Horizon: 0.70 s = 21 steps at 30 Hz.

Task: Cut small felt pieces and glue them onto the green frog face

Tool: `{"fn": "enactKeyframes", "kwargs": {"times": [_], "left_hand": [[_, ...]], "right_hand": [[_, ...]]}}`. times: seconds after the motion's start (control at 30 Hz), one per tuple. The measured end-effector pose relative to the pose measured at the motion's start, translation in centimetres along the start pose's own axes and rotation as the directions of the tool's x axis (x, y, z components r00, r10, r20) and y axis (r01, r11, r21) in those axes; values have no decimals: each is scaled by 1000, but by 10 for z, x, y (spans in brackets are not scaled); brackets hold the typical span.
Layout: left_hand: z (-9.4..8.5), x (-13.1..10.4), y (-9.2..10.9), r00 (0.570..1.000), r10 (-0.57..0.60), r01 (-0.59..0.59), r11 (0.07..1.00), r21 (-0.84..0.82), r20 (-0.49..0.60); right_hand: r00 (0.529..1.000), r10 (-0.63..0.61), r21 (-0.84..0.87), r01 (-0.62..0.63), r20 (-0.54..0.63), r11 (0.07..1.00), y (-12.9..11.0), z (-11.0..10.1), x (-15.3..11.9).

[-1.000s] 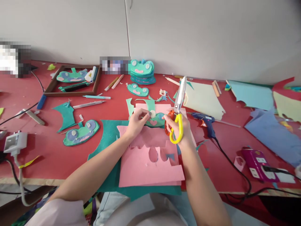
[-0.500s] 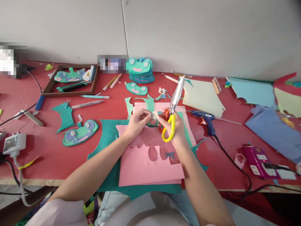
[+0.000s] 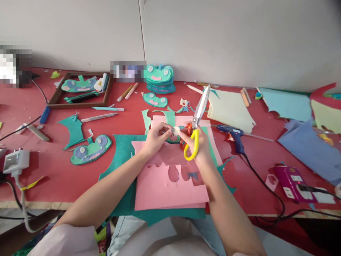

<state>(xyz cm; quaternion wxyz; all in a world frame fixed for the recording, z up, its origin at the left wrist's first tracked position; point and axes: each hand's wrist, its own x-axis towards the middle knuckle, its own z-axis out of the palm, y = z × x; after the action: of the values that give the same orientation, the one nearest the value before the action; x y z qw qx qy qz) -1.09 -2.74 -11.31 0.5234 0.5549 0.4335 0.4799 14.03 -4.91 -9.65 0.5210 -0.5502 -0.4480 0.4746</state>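
Observation:
Between my fingertips is a small pale round piece (image 3: pixel 176 131). My left hand (image 3: pixel 159 137) pinches its left side, and my right hand (image 3: pixel 198 144) touches its right side while also holding scissors (image 3: pixel 200 110) with yellow and red handles. The scissor blades point up and away from me. Under my fingers lies a green frog-face piece (image 3: pixel 173 139), partly covered by the hands. Pink felt (image 3: pixel 165 193) with cut-out holes spreads below, over dark green felt (image 3: pixel 119 156).
A blue glue gun (image 3: pixel 236 135) with a cable lies to the right, near a purple power socket (image 3: pixel 290 183). Stacked frog faces (image 3: pixel 160 80) stand behind; a wooden tray (image 3: pixel 77 106) holds pens at left. Another frog face (image 3: pixel 92 151) lies left.

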Motion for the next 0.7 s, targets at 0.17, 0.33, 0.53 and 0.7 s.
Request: {"fn": "enactKeyframes", "kwargs": {"times": [0.17, 0.33, 0.53, 0.7], "left_hand": [[0, 0, 1, 1000, 1, -1, 1000, 9, -28], [-2, 0, -2, 999, -13, 13, 1000, 4, -34], [-2, -1, -1, 999, -19, 20, 1000, 15, -32], [-3, 1, -4, 995, 42, -36, 997, 62, -95]], "right_hand": [[1000, 3, 47, -4, 7, 999, 0, 1, 0], [1000, 16, 69, -16, -9, 998, -4, 1, -3], [1000, -25, 8, 25, -18, 1000, -2, -2, -3], [996, -57, 18, 58, -70, 998, 4, -4, 0]]}}
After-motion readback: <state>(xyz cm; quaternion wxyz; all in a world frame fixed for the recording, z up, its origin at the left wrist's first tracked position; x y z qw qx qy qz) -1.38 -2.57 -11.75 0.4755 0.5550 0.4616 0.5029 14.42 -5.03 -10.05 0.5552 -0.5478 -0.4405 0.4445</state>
